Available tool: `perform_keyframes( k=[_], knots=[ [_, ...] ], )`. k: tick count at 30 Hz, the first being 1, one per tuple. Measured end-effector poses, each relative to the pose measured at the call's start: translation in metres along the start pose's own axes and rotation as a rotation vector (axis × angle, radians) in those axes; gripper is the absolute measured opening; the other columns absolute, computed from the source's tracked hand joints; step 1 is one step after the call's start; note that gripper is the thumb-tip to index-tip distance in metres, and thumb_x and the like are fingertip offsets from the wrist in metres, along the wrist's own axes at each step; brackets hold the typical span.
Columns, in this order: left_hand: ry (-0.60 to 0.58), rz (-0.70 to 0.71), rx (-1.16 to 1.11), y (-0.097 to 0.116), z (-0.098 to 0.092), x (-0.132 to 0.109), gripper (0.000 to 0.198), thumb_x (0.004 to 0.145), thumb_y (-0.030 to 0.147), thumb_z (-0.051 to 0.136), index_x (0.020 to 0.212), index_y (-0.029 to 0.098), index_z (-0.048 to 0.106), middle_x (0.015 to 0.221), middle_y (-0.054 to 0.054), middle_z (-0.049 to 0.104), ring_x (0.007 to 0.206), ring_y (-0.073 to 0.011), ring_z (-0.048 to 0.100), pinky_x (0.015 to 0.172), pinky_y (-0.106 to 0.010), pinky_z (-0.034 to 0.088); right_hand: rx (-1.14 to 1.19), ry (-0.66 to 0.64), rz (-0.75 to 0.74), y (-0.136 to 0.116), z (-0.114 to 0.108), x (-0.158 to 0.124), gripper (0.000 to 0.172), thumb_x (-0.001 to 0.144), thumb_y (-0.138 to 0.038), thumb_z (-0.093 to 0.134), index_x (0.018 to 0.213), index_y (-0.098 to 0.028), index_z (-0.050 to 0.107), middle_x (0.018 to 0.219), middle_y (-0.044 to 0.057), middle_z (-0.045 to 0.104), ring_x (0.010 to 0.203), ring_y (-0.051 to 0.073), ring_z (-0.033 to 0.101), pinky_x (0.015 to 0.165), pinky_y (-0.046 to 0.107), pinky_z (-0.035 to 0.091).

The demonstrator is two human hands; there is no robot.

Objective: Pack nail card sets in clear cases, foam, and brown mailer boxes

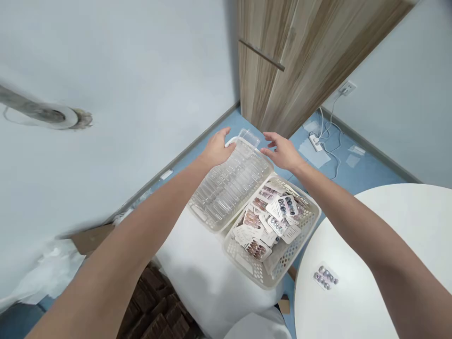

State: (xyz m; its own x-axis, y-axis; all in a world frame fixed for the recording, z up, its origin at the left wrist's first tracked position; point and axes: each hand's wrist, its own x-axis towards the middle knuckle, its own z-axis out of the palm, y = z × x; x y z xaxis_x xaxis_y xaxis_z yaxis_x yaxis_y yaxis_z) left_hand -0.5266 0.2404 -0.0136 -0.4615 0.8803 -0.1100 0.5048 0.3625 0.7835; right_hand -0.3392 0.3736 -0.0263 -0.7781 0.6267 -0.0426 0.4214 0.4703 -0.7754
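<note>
Bare forearms (pixel 158 221) stretch forward from the lower corners to a clear plastic case (pixel 249 137), which sits at the far end of the left basket (pixel 208 225), between the left hand (pixel 219 148) and the right hand (pixel 281 150). Each grip is spread, thumb apart from the fingers; whether either one touches the case (the gaps look very small) I cannot tell.

Below it, more clear cases (pixel 226 186) lie in rows filling that basket. Just beside stands the right basket (pixel 247 268), heaped with nail packs (pixel 257 249) on small cards, some dark, some brownish. Both baskets rest on a white counter (pixel 190 268).

To the right, a round counter (pixel 363 240) carries a single nail pack (pixel 325 278). Beyond the hands rises a wooden cabinet (pixel 271 94); near it, a power strip (pixel 315 142) lies on the blue floor (pixel 374 174).
</note>
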Motion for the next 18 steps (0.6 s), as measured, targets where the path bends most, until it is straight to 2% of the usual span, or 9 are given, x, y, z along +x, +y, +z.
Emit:
perform_keyframes(
  k=[5, 10, 15, 18],
  knots=[
    [0.016, 0.152, -0.090, -0.037, 0.012, 0.032, 0.042, 0.073, 0.027, 0.058, 0.112, 0.015, 0.049, 0.114, -0.008, 0.053, 0.116, -0.0276, 0.042, 0.098, -0.049, 0.027, 0.100, -0.016, -0.157, 0.017, 0.014, 0.017, 0.051, 0.072, -0.040, 0.061, 0.117, -0.021, 0.048, 0.105, 0.007, 0.059, 0.085, 0.019, 0.059, 0.081, 0.043, 0.045],
    [0.029, 0.208, -0.142, -0.067, 0.033, 0.050, 0.032, 0.080, 0.030, 0.048, 0.109, 0.014, 0.049, 0.108, -0.005, 0.053, 0.115, -0.0271, 0.044, 0.095, -0.051, 0.031, 0.157, -0.016, -0.229, 0.020, 0.021, 0.018, 0.044, 0.076, -0.039, 0.058, 0.115, -0.021, 0.050, 0.097, 0.003, 0.059, 0.091, 0.021, 0.058, 0.084, 0.044, 0.044],
    [0.060, 0.160, -0.143, -0.072, 0.034, 0.054, 0.030, 0.087, 0.024, 0.030, 0.104, 0.013, 0.051, 0.102, -0.002, 0.050, 0.116, -0.0260, 0.043, 0.089, -0.047, 0.036, 0.160, -0.044, -0.284, 0.022, 0.021, 0.018, 0.040, 0.079, -0.038, 0.054, 0.114, -0.018, 0.053, 0.089, 0.002, 0.059, 0.095, 0.022, 0.058, 0.085, 0.042, 0.043],
    [0.073, 0.155, -0.146, -0.065, 0.029, 0.051, 0.024, 0.086, 0.022, 0.034, 0.102, 0.016, 0.051, 0.099, 0.000, 0.051, 0.115, -0.0244, 0.045, 0.088, -0.043, 0.039, 0.193, -0.021, -0.303, 0.033, 0.025, 0.020, 0.039, 0.083, -0.038, 0.047, 0.115, -0.017, 0.052, 0.089, 0.002, 0.059, 0.098, 0.022, 0.056, 0.086, 0.042, 0.042]
  ],
)
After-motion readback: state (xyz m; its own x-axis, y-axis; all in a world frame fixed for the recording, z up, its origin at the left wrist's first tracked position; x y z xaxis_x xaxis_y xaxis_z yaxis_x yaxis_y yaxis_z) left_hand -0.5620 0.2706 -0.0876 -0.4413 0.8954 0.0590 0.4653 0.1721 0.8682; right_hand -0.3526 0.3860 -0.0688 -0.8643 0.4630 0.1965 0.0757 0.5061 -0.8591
